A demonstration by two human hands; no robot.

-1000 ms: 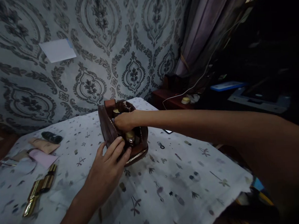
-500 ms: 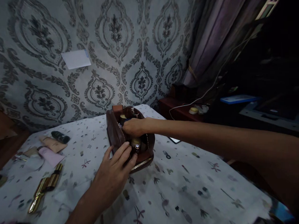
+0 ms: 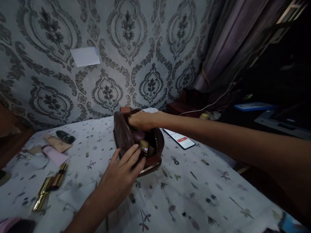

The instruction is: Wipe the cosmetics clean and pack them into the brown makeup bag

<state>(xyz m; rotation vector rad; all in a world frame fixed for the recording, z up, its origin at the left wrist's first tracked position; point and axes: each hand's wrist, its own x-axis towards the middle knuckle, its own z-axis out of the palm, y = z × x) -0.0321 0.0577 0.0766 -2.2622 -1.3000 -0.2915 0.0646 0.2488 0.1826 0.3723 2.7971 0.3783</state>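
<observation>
An unzipped brown toiletry bag [image 3: 121, 133] stands on the patterned cloth, its top gaping. My left hand [image 3: 123, 173] grips the near left edge of it, fingers laid over the rim. Inside the far part of the bag is my right hand [image 3: 142, 119], its fingers curled inward; the tips, and whatever they hold, are hidden. A small gold-lidded jar [image 3: 143, 144] and a little shiny-capped container [image 3: 145, 150] show in the bag's near end. Something purplish [image 3: 138, 134] lies deeper, too dark to name.
At left lie a pink tube [image 3: 55, 155], a tan tube [image 3: 58, 143], a dark tube [image 3: 65, 136] and gold-and-dark cosmetic tubes [image 3: 47, 186]. A lit phone [image 3: 180, 137] rests right of the bag, under my right forearm. The patterned wall [image 3: 128, 80] rises behind.
My right hand has shifted toward the far end of the bag, baring more of the purplish thing and the jar. The view has moved slightly; more of the phone shows.
</observation>
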